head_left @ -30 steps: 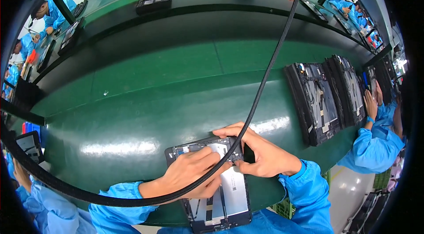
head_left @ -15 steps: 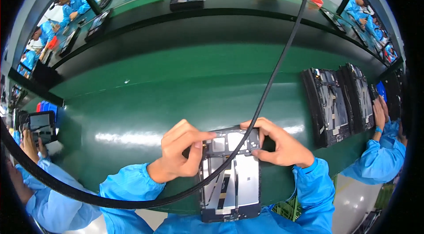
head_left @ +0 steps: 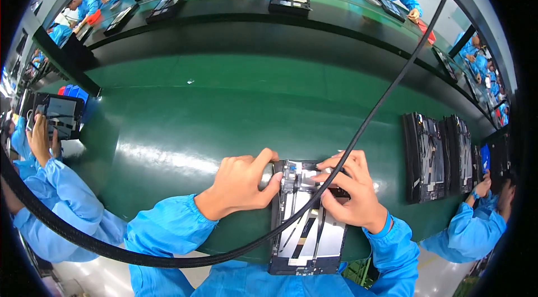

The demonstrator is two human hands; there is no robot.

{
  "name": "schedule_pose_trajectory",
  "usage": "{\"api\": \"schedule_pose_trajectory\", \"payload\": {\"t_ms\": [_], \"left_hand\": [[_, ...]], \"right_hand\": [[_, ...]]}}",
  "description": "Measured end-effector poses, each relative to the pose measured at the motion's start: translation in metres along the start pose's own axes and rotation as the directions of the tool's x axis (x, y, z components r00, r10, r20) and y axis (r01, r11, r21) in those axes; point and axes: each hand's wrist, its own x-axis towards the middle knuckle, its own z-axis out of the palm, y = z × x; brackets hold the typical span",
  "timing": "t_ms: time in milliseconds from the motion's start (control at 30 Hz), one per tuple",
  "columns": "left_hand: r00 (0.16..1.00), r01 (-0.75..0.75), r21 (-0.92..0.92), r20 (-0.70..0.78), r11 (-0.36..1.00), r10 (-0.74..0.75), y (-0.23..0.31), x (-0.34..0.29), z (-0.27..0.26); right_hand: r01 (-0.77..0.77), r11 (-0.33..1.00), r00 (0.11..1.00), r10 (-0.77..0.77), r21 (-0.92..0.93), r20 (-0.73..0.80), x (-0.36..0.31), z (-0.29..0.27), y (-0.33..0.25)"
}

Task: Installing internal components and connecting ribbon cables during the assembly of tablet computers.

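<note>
An opened tablet (head_left: pixel 330 235) lies upright before me near the table's front edge, its pale battery panels and thin black ribbon cables bared. My left hand (head_left: pixel 238 182) closes on its upper left edge, thumb and forefinger at the corner. A greyish rounded thing (head_left: pixel 268 176) shows between those fingers; I cannot make out what it is. Over the tablet's upper right part, my right hand (head_left: pixel 356 193) is closed, with bent fingers around a flat dark piece (head_left: pixel 339 191), mostly hidden. Silver and bluish parts show along the tablet's top end.
A thick black cable (head_left: pixel 364 123) crosses in front of the tablet. Stacks of opened tablets (head_left: pixel 428 157) stand at the right on the green table (head_left: pixel 224 112). Co-workers sit at both sides and across a raised shelf (head_left: pixel 235 31). One at left handles a tablet (head_left: pixel 61 115).
The view has shifted, so the surroundings sit differently. My left hand has moved to the tablet's upper left edge. The dark cover across its top end no longer lies there as before.
</note>
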Motion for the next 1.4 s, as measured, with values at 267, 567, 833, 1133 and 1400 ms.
{"api": "schedule_pose_trajectory", "payload": {"t_ms": [267, 567, 833, 1133, 1400], "left_hand": [[0.987, 0.158, -0.24, 0.075, 0.958, -0.144, 0.005, -0.004, 0.008], [0.958, 0.284, -0.48, 0.096, 0.83, -0.272, -0.004, -0.006, 0.011], [0.969, 0.242, -0.213, 0.003, 0.947, -0.247, 0.005, -0.001, 0.009], [0.902, 0.429, -0.438, 0.253, 0.79, -0.35, 0.0, -0.004, 0.002], [0.929, -0.35, -0.443, -0.275, 0.825, 0.246, -0.005, -0.024, -0.012]], "right_hand": [[0.068, 0.998, 0.998, -0.068, -0.016, -0.007, 0.025, 0.032, -0.019], [-0.017, 0.988, 0.999, 0.025, -0.151, 0.048, 0.02, 0.051, -0.031], [-0.02, 0.984, 0.999, 0.025, -0.178, 0.022, 0.023, 0.067, -0.037], [-0.042, 0.986, 0.999, 0.043, -0.159, 0.002, 0.025, 0.067, -0.038], [-0.184, 0.911, 0.942, 0.057, 0.368, 0.331, 0.021, 0.011, -0.048]]}}
